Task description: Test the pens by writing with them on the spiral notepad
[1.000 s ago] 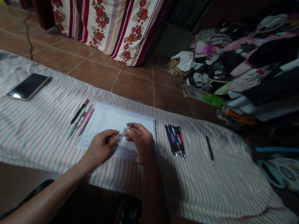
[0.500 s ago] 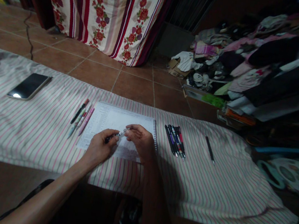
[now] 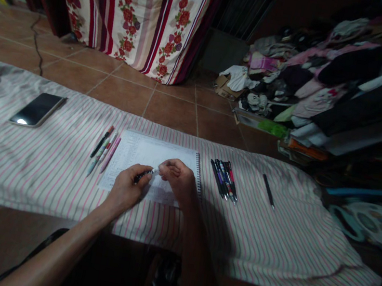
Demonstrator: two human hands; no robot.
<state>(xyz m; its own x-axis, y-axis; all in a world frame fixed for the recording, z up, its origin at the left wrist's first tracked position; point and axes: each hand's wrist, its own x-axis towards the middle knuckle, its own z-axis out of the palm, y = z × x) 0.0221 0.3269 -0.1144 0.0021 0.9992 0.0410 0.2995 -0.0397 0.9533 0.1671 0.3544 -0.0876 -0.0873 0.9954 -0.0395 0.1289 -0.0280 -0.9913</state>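
Note:
Over an open spiral notebook (image 3: 167,197) with writing on its page, both my hands meet at one pen (image 3: 145,173). My left hand (image 3: 128,186) is closed around its dark, patterned barrel. The fingers of my right hand (image 3: 178,177) pinch at the pale, clear end of that pen; whether a separate part is between them is too small to tell. Left of the notebook lie several pens, among them a pink pen (image 3: 110,156) and a black and red pen (image 3: 102,141). A bunch of dark pens (image 3: 224,181) lies to the right.
A striped cloth (image 3: 283,246) covers the low table. A phone (image 3: 37,110) lies at the left, and a single black pen (image 3: 269,191) at the right. Beyond are a tiled floor (image 3: 171,108), a floral curtain (image 3: 142,17) and a heap of clothes (image 3: 297,78).
My right hand's fingers have curled in more tightly at the pen's clear end. My left hand keeps its hold in nearly the same place.

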